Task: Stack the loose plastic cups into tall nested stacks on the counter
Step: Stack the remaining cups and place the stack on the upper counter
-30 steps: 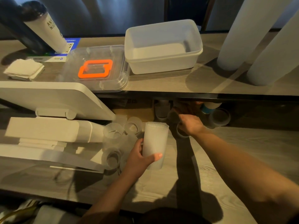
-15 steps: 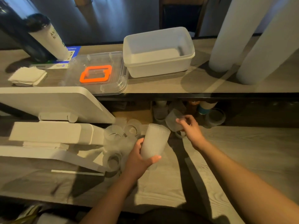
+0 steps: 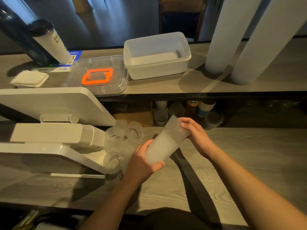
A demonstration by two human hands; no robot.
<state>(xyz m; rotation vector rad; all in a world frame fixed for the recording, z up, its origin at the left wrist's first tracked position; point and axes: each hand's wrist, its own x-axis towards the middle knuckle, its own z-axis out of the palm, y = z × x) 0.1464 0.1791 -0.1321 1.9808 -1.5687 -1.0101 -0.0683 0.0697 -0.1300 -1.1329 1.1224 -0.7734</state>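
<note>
The person leans over the grey wood-grain counter (image 3: 224, 163) with both arms out; the left hand (image 3: 142, 163) is wrapped round the lower part of a frosted nested stack (image 3: 159, 148), fingers and thumb curled about it, and the stack is tilted with its mouth up and to the right, lifted off the surface; the right hand (image 3: 196, 133) grasps a single ribbed cup (image 3: 176, 128) from above, fingers curled over it, and that cup sits partly inside the mouth of the stack, its rim end poking out toward the far side.

Just left of the left hand a cluster of loose cups (image 3: 123, 138) stands and lies on the counter, pressed close together; some are upright with open mouths up, one near the front lies on its side; how many there are I cannot tell through the frosted plastic.

To the left of them sits a white machine (image 3: 49, 135) with a slanted white panel (image 3: 54, 103) over it.

On the raised shelf at the far side rest a white plastic tub (image 3: 157, 55), a clear lid with an orange handle (image 3: 98, 76) just left of it, a folded napkin pile (image 3: 29, 78) further left, and two tall white columns (image 3: 232, 39) at the right; under the shelf a few more containers (image 3: 204, 110) stand in shadow.
</note>
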